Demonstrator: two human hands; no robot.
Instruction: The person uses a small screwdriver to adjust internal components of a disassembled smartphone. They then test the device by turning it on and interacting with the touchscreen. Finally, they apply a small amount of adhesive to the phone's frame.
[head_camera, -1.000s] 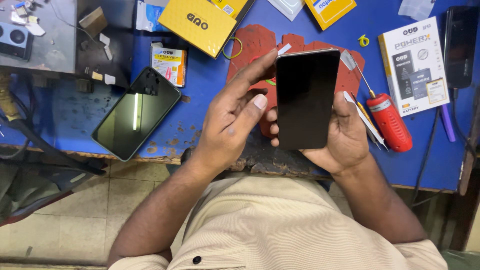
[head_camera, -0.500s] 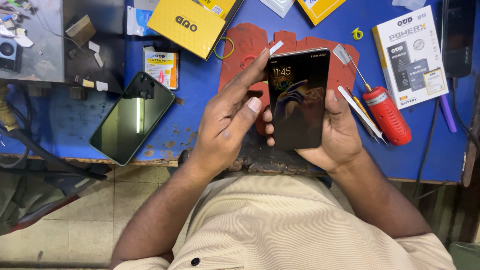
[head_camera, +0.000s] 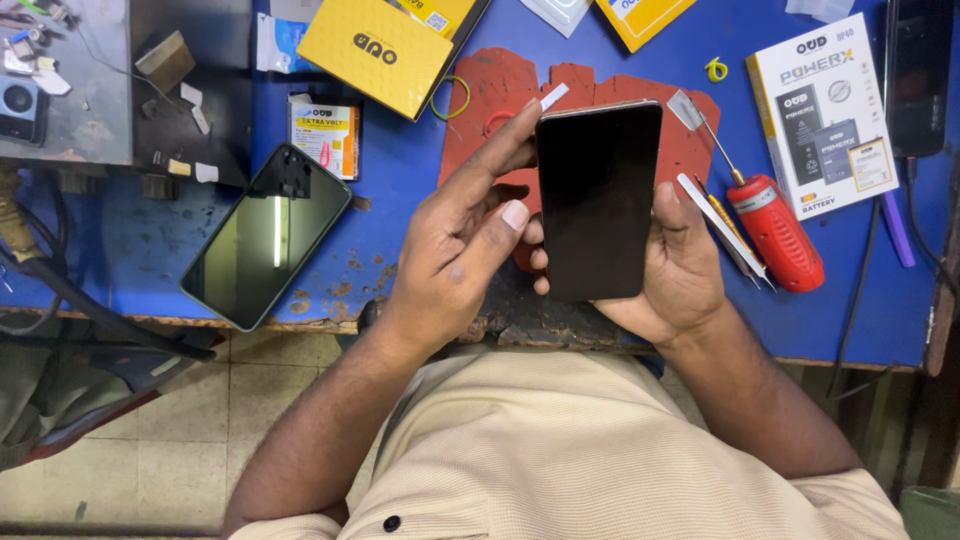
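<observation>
Two hands hold one phone (head_camera: 597, 200) above a red mat (head_camera: 500, 90); right hand (head_camera: 672, 262) grips it, left hand's (head_camera: 455, 245) fingers touch its edge; its screen, lit a moment ago, is dark again.

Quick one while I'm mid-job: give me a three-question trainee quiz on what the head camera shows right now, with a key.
1. True or false: the screen of the phone in the person's hands is lit.
2. Which hand cradles that phone from behind and below: the left hand or the right hand?
3. What lies on the blue table just right of the right hand? A) a red-handled screwdriver B) a mug C) scissors

Key: 1. False, the screen is dark. 2. The right hand; the left hand's fingers touch the phone's left edge. 3. A; a second phone lies to the left.
</observation>
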